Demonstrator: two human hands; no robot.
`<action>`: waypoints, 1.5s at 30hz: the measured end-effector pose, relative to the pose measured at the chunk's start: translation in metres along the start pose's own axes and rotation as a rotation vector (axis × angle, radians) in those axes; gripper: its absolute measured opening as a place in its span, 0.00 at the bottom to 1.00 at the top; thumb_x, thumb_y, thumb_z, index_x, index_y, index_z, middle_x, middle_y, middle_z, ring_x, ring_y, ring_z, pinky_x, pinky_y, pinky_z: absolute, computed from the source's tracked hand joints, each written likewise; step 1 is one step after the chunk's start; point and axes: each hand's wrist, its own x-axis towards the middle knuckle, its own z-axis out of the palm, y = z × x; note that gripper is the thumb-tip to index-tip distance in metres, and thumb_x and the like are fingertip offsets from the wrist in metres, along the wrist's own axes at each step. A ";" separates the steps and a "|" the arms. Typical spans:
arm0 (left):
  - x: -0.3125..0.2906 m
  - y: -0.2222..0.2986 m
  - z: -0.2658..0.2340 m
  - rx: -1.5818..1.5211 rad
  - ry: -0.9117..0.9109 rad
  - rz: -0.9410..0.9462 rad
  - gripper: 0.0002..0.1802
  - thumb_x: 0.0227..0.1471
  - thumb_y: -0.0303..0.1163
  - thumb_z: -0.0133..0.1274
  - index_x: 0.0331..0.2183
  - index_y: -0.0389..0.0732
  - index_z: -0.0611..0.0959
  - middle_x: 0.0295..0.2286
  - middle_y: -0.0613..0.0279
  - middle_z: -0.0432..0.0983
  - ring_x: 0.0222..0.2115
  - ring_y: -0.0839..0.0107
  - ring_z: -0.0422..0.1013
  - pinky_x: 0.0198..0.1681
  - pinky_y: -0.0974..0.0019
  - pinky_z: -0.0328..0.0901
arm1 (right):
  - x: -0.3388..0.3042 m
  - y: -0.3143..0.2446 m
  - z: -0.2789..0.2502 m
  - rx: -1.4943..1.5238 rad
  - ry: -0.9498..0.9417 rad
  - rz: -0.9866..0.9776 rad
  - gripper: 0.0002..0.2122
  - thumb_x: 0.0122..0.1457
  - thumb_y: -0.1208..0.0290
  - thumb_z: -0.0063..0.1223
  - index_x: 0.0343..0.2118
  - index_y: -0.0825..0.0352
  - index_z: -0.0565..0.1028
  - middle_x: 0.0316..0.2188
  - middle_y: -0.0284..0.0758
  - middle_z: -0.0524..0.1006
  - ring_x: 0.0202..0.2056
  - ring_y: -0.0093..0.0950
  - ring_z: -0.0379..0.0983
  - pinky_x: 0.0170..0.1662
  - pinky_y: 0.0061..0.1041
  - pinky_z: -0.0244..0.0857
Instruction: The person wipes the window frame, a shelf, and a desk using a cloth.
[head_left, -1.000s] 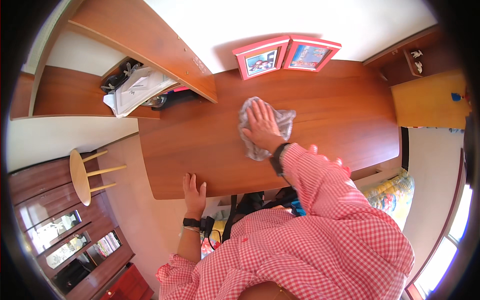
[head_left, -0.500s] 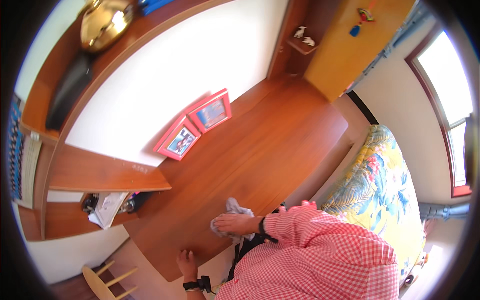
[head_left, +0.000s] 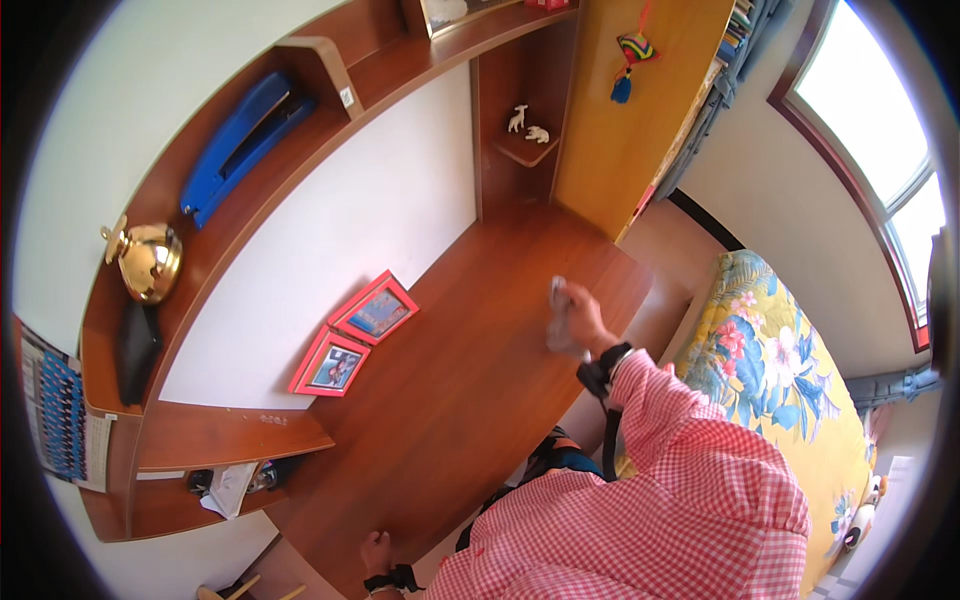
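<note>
- The curved brown wooden shelf at my far left holds a long blue stapler-shaped object, a shiny rounded gold ornament and a dark black object.
- Below, the open brown wooden cubby holds loose white papers and darker items I cannot make out.
- The small brown corner shelf at the far end bears two white animal figurines.
- A hinged red double picture frame stands open, a picture in each half.
- A small white label sits on the shelf's divider, and a printed blue-and-white sheet hangs far left; their print is too small for me to read.
- My right hand has its fingers bent closed on a bunched grey cloth, which shows just left of them, toward the right end of the reddish-brown wooden tabletop.
- My left hand rests at the near left edge; how far its fingers open, I cannot tell.
</note>
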 end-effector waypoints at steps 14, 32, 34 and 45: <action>-0.009 0.027 0.051 -0.040 0.104 0.221 0.15 0.50 0.41 0.48 0.22 0.39 0.77 0.22 0.50 0.74 0.24 0.54 0.72 0.27 0.56 0.65 | 0.147 -0.193 0.096 -1.232 0.047 -0.872 0.19 0.45 0.82 0.47 0.44 0.70 0.70 0.49 0.42 0.67 0.52 0.42 0.58 0.55 0.35 0.57; -0.015 0.053 0.056 -0.157 0.155 0.076 0.16 0.52 0.42 0.48 0.25 0.40 0.81 0.23 0.49 0.76 0.27 0.55 0.75 0.27 0.57 0.67 | 0.135 -0.204 0.041 -1.236 -0.054 -0.852 0.22 0.46 0.86 0.42 0.48 0.69 0.68 0.52 0.37 0.66 0.54 0.40 0.57 0.56 0.33 0.56; -0.014 0.054 0.054 -0.210 0.173 0.046 0.15 0.51 0.41 0.49 0.25 0.39 0.81 0.24 0.50 0.77 0.27 0.55 0.75 0.29 0.57 0.67 | 0.136 -0.208 0.041 -1.261 -0.047 -0.818 0.22 0.47 0.86 0.41 0.48 0.68 0.68 0.52 0.36 0.66 0.54 0.39 0.57 0.56 0.33 0.56; 0.008 0.028 0.075 -0.060 0.199 0.255 0.16 0.51 0.39 0.46 0.20 0.40 0.78 0.20 0.50 0.74 0.24 0.50 0.70 0.27 0.52 0.65 | 0.138 -0.203 0.035 -1.247 -0.061 -0.815 0.15 0.49 0.83 0.42 0.41 0.67 0.74 0.46 0.44 0.70 0.48 0.44 0.63 0.51 0.35 0.61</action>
